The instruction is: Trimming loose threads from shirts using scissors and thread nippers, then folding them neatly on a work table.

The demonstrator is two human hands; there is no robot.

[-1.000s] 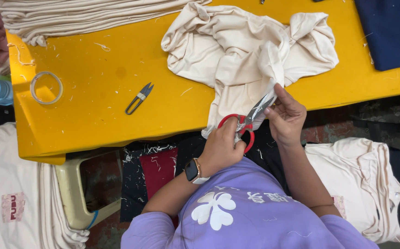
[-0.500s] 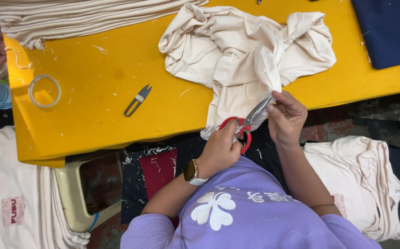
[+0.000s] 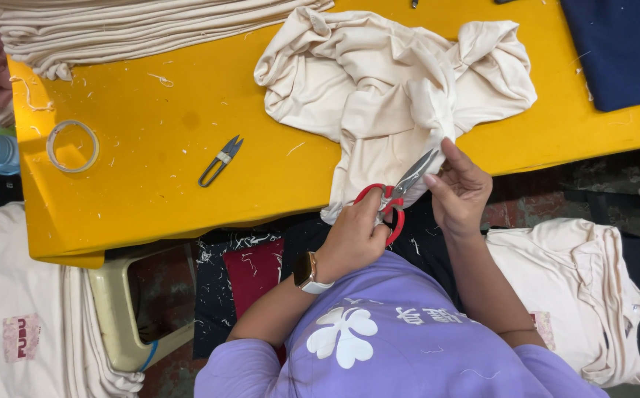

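Your left hand (image 3: 353, 239) grips the red-handled scissors (image 3: 397, 195); your right hand (image 3: 458, 193) pinches the cream garment (image 3: 379, 88) hanging off the yellow worktop (image 3: 150, 191). With the blades so near your fingertips (image 3: 438, 184), a slip could nick skin or good fabric.

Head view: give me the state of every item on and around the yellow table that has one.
Red-handled scissors: in left hand, blades parted.
Cream garment: crumpled, hanging over yellow table edge, pinched by right hand.
Thread snips: lying loose on the table.
Tape ring: lying flat.
Cream stack: folded.
Navy fabric: lying flat.
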